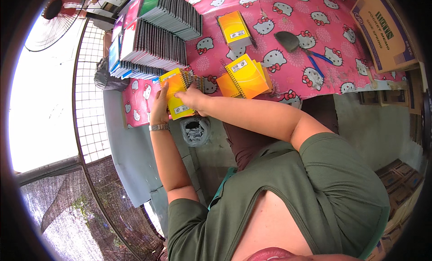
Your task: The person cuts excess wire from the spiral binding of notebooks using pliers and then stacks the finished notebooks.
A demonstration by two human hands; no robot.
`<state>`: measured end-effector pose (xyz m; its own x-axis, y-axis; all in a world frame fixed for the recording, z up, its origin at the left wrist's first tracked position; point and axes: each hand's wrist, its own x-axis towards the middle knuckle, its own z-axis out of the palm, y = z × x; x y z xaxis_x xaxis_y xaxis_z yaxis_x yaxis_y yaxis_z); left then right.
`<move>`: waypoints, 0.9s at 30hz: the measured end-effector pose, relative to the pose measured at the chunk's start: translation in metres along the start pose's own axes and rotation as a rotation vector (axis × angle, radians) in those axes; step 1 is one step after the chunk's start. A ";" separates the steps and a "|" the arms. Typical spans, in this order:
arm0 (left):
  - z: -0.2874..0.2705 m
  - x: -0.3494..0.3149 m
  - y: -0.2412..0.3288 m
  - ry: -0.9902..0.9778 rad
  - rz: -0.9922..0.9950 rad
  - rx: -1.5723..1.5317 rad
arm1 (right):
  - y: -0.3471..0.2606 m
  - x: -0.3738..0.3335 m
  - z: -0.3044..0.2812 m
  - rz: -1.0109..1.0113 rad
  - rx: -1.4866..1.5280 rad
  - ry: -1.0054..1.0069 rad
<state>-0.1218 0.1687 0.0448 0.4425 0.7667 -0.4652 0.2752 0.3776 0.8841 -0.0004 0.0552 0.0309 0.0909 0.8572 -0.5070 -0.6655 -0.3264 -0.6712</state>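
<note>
At the table's near left edge, my two hands grip a stack of yellow-orange spiral notebooks [174, 84]. My left hand [159, 107], with a metal watch on its wrist, is closed along the stack's left side. Reaching across from the right, my right hand [192, 99] has its thumb on the cover and its fingers round the wire-bound side, partly hidden. Just to the right lies a loose pile of similar yellow notebooks [246, 76], its pieces turned at different angles. Farther back sits a neat yellow notebook stack [234, 28].
Tall stacks of spiral notebooks [155, 43] stand at the back left. Blue-handled pliers [310, 54] lie at right beside a dark flat piece [287, 41]. A cardboard box [384, 31] stands at the right edge. Below the table's edge hangs a plastic-lined bin [195, 131].
</note>
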 end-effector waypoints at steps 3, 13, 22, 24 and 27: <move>0.014 -0.012 0.018 -0.036 0.050 -0.024 | -0.004 0.006 0.001 -0.132 -0.084 0.040; 0.136 -0.060 0.016 -0.248 0.517 -0.465 | -0.089 -0.090 -0.098 -0.820 -0.920 0.116; 0.228 -0.044 -0.047 -0.269 0.697 -0.196 | -0.075 -0.107 -0.225 -0.897 -0.841 -0.116; 0.227 -0.045 -0.053 -0.226 0.788 -0.179 | -0.068 -0.106 -0.235 -0.968 -0.788 -0.131; 0.224 -0.040 -0.064 -0.237 0.760 -0.086 | -0.060 -0.104 -0.232 -0.916 -0.664 -0.142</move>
<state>0.0340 -0.0027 -0.0026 0.6548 0.7031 0.2772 -0.2369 -0.1574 0.9587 0.2022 -0.1065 -0.0017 0.2273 0.9055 0.3583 0.1352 0.3350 -0.9325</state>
